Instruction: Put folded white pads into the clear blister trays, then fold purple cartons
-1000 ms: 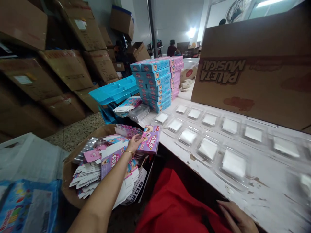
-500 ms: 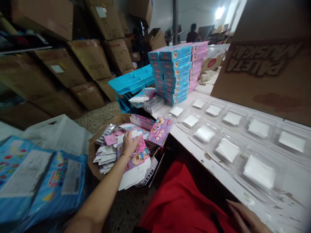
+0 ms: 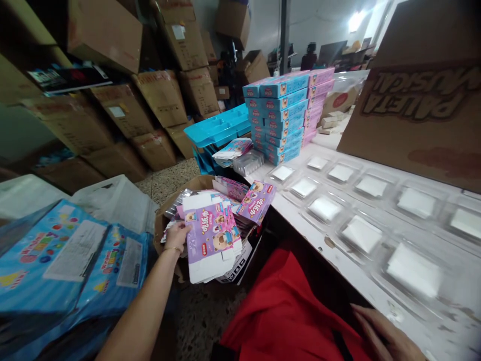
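My left hand pinches the left edge of a flat purple and pink printed carton with white flaps. The carton lies over an open cardboard box filled with folded cartons and clear plastic trays. Another purple carton leans at the box's right side. My right hand rests at the near edge of the white table, its fingers extended and holding nothing. Two rows of clear plastic trays holding white sheets stand on the table.
Blue and pink boxes are stacked at the table's far end, beside a blue plastic rack. A large brown carton stands at right. Blue printed packages lie at left. A person is far back.
My left hand has moved from on top of the cartons to the left edge of the purple one, which now shows more fully. The view has shifted slightly left.
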A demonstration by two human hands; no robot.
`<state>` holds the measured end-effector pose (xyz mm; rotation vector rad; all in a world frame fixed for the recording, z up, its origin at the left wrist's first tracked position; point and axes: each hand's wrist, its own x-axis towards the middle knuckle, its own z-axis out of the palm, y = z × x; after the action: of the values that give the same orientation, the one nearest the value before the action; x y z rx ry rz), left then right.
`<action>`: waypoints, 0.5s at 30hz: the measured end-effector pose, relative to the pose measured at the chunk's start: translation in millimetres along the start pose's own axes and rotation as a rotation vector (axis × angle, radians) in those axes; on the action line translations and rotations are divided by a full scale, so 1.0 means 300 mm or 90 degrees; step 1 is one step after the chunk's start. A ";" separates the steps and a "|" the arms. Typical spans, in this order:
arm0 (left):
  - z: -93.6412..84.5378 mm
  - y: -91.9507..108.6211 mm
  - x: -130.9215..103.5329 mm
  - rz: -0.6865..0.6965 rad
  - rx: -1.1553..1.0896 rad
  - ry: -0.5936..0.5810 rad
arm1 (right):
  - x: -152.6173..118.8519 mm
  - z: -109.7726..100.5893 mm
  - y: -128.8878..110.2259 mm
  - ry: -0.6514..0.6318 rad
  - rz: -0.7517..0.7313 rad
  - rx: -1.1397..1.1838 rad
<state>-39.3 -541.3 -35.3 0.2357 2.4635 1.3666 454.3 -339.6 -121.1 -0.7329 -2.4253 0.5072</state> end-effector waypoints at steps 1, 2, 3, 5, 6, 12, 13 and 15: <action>-0.011 0.036 -0.032 0.026 -0.020 -0.020 | 0.019 -0.016 -0.038 0.010 -0.013 0.006; -0.012 0.074 -0.077 0.053 -0.038 -0.048 | 0.044 -0.035 -0.087 0.018 -0.029 0.014; -0.001 0.114 -0.132 0.084 -0.050 -0.082 | 0.073 -0.052 -0.146 0.029 -0.048 0.024; 0.053 0.194 -0.269 0.151 -0.053 -0.176 | 0.143 -0.076 -0.270 0.060 -0.081 0.041; 0.094 0.230 -0.344 0.240 -0.016 -0.258 | 0.178 -0.077 -0.325 0.086 -0.092 0.046; 0.348 0.332 -0.614 0.670 0.233 -0.502 | 0.256 0.031 -0.384 0.159 0.043 0.143; 0.380 0.332 -0.617 0.689 0.248 -0.504 | 0.243 0.051 -0.362 0.133 0.069 0.195; 0.436 0.321 -0.612 0.706 0.263 -0.518 | 0.207 0.086 -0.322 0.068 0.122 0.311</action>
<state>177.5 -439.4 16.6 1.9971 1.8023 0.6930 357.9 -382.9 -69.2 -0.7527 -2.0209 1.0605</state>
